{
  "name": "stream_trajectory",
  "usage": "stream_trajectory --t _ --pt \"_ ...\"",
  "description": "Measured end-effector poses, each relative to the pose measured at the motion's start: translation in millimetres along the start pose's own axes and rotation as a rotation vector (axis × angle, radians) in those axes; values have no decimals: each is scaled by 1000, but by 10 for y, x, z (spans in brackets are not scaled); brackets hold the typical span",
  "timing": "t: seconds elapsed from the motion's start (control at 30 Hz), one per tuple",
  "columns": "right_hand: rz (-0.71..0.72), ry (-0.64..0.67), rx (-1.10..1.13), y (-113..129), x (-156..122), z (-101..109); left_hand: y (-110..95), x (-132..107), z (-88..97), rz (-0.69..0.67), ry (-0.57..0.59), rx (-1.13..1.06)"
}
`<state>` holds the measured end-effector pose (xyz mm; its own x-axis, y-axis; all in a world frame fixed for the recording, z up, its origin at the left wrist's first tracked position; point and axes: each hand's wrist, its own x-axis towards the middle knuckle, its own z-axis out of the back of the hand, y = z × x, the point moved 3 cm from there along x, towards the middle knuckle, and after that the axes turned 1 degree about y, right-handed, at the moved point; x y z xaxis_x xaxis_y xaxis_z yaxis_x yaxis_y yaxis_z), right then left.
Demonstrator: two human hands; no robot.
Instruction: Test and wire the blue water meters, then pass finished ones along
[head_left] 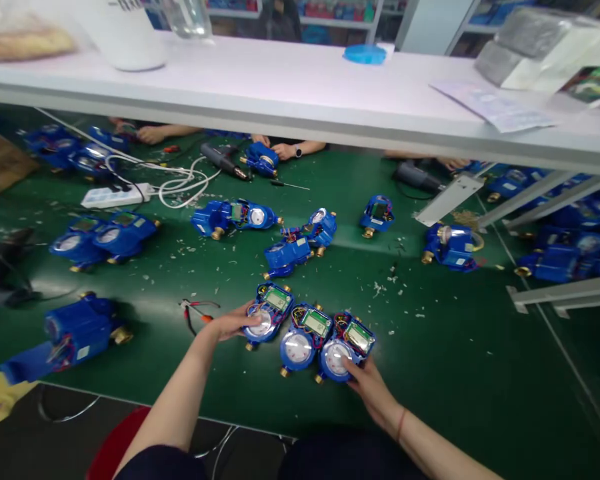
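Three blue water meters with round dials, small screens and brass fittings stand in a row before me on the green table. My left hand (235, 323) grips the left water meter (269, 312), its thumb on the dial. Around the right water meter (347, 347) my right hand (367, 380) is closed, thumb at the dial's edge. Between them sits the middle water meter (305, 337), which neither hand touches; it is close against the right one. Left of my left hand lie red-handled pliers (197, 313).
More blue meters (300, 240) are scattered across the green table (470, 373) among white scraps. A power strip (115, 195) lies back left. Beyond it are co-workers' hands and a heat gun (225, 160). A white shelf (290, 83) spans above the table's far part.
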<state>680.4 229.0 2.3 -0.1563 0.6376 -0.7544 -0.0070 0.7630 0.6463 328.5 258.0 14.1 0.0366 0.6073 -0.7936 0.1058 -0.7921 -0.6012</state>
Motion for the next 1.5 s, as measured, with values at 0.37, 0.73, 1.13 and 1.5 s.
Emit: stream_trajectory --t 0.37,0.73,1.13,1.5 --pt "-8 -56 -15 41 -98 39 308 -151 -366 -72 -25 -56" --pt "-38 -154 -6 -24 -349 865 702 -326 -1291 -30 -42 -65" --pt "-1 -211 67 -235 -763 2814 1133 -104 -3232 -106 -26 -114" --pt "201 -120 91 -345 -700 3637 1190 -98 -3920 -74 -121 -54"
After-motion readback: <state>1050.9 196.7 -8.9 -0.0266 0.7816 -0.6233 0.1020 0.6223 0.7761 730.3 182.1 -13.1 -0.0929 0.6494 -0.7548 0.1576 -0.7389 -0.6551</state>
